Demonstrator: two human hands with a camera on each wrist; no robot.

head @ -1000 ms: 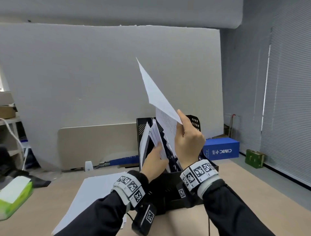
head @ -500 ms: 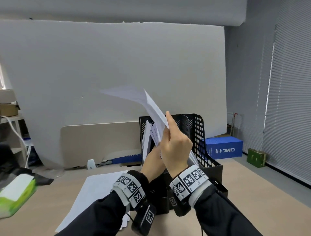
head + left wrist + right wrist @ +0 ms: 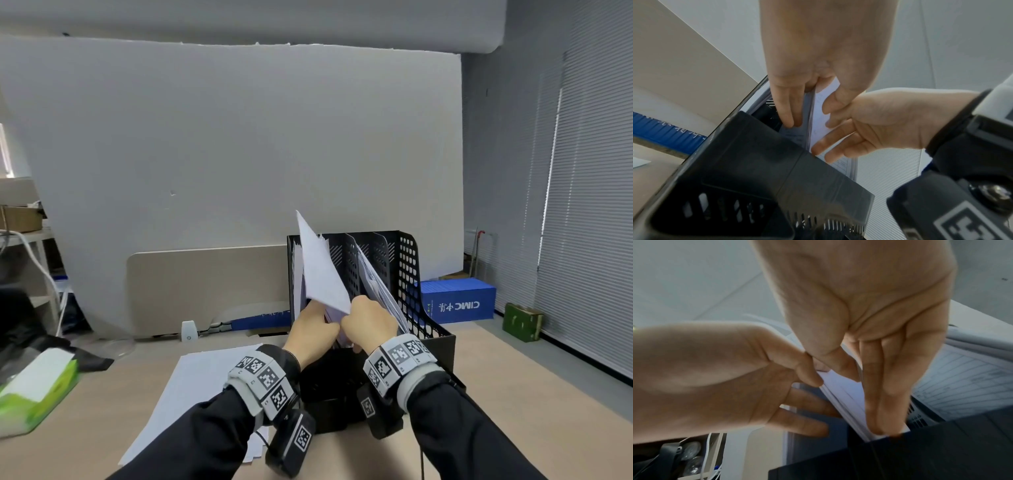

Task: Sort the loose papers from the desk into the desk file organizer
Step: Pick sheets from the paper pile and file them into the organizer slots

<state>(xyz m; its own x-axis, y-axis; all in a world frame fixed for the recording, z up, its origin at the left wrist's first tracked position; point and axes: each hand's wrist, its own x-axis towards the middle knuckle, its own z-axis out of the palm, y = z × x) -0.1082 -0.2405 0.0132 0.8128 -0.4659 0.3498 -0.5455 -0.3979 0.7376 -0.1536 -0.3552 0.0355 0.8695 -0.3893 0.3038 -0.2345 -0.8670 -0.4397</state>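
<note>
Organizer: black, perforated, upright dividers, standing on the surface directly ahead of the person. Front wall visible in the left wrist view and the right wrist view.

Sheet: white, tilted, its top corner rising above the organizer's back edge, its lower part down in the leftmost slot among other filed papers. A second batch, printed with tables, leans in a slot to the right.

Left hand: at the slot mouth, fingers extended down into the slot beside the filed papers, thumb against the paper's other face; grip loose, more parting than clasping.

Right hand: touching the left hand, thumb and fingers pinching the sheet's lower edge with the stack; grip closed on the sheet.

Loose papers: white pile lying flat on the surface, left of the organizer, partly under the left sleeve.

Tissue pack: green and white, at far left.

Blue box: behind the organizer, right.
</note>
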